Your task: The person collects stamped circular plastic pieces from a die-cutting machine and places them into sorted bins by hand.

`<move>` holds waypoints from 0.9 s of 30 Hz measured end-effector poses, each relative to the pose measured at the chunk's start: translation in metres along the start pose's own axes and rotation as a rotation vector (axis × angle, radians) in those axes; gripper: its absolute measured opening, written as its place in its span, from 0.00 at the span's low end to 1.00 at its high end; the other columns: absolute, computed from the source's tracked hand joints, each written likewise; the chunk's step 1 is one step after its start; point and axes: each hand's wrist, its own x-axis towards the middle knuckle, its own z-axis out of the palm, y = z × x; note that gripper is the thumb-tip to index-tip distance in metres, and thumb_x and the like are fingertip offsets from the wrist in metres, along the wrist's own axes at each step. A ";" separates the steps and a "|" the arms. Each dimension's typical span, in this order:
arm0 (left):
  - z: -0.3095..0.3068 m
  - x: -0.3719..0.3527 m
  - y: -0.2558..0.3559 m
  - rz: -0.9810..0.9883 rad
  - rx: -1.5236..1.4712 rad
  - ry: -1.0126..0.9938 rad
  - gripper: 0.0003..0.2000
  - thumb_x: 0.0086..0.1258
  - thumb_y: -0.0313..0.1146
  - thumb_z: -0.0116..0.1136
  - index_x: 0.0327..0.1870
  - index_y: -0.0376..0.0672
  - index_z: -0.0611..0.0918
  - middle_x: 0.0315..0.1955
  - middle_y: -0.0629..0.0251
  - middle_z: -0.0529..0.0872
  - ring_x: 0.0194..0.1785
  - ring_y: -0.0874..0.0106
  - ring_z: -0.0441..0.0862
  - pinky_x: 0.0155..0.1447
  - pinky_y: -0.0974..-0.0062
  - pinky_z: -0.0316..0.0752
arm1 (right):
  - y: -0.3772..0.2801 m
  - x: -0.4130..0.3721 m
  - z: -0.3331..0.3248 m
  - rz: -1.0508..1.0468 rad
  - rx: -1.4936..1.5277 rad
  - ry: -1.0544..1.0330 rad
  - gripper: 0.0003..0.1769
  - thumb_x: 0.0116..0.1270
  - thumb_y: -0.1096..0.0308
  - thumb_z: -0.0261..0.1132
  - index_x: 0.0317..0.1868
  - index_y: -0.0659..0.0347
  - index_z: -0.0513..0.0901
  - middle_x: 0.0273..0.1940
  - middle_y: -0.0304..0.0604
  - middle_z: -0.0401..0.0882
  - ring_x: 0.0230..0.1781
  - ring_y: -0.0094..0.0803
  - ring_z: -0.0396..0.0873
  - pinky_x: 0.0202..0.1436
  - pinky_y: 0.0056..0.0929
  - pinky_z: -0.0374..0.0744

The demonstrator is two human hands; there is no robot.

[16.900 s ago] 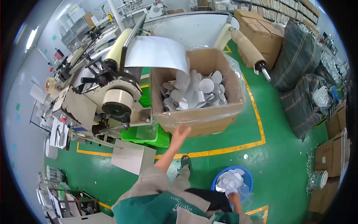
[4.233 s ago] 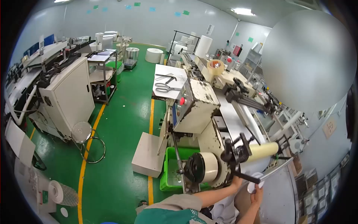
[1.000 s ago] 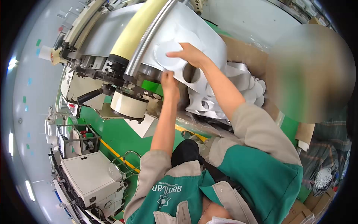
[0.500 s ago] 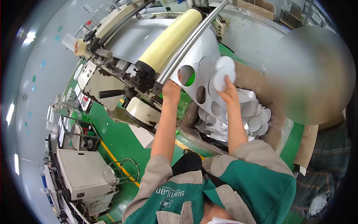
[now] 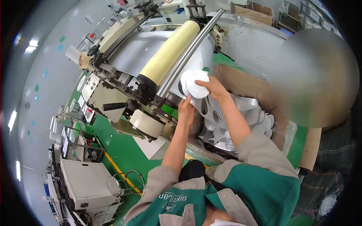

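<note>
A small bunch of white round discs (image 5: 193,86) is pinched in my right hand (image 5: 217,89), thumb on top, above the sheet. Below and to the left, my left hand (image 5: 186,112) has its fingers curled at the near edge of the white sheet with round holes (image 5: 203,54), close under the discs. From beneath a steel bar (image 5: 188,56) and a yellow roller (image 5: 169,52), the sheet runs down toward a box. Crumpled holed sheet and loose discs (image 5: 247,113) fill the box; my right forearm covers part of them.
The machine's side carries a black handle (image 5: 113,106) and a cream wheel (image 5: 145,123). A brown box wall (image 5: 235,79) with clear plastic stands at the right. A white cabinet (image 5: 85,177) and a wire-ring stand (image 5: 134,180) are at the lower left.
My right hand has carried the discs left, over the sheet near the bar. My left hand has come down and slightly right from beside the bar, along the sheet's edge.
</note>
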 end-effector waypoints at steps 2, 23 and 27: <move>-0.009 -0.001 0.000 -0.026 -0.093 -0.060 0.20 0.69 0.33 0.40 0.62 0.41 0.62 0.57 0.62 0.69 0.60 0.69 0.66 0.62 0.70 0.60 | 0.016 -0.013 -0.018 -0.049 0.282 0.088 0.23 0.56 0.69 0.66 0.51 0.66 0.73 0.46 0.43 0.76 0.45 0.31 0.76 0.51 0.30 0.74; -0.009 0.010 0.004 0.048 0.066 -0.016 0.17 0.69 0.36 0.45 0.57 0.41 0.68 0.52 0.65 0.73 0.57 0.70 0.69 0.60 0.67 0.62 | 0.002 0.010 0.004 0.000 -0.145 -0.012 0.23 0.53 0.65 0.68 0.47 0.70 0.76 0.41 0.44 0.78 0.39 0.28 0.77 0.43 0.25 0.75; -0.004 0.003 0.018 -0.021 0.023 -0.021 0.25 0.68 0.40 0.45 0.62 0.36 0.61 0.60 0.59 0.67 0.62 0.68 0.65 0.63 0.70 0.60 | 0.033 -0.009 -0.033 -0.128 0.341 0.109 0.24 0.58 0.65 0.64 0.52 0.67 0.71 0.48 0.43 0.75 0.48 0.31 0.74 0.53 0.31 0.72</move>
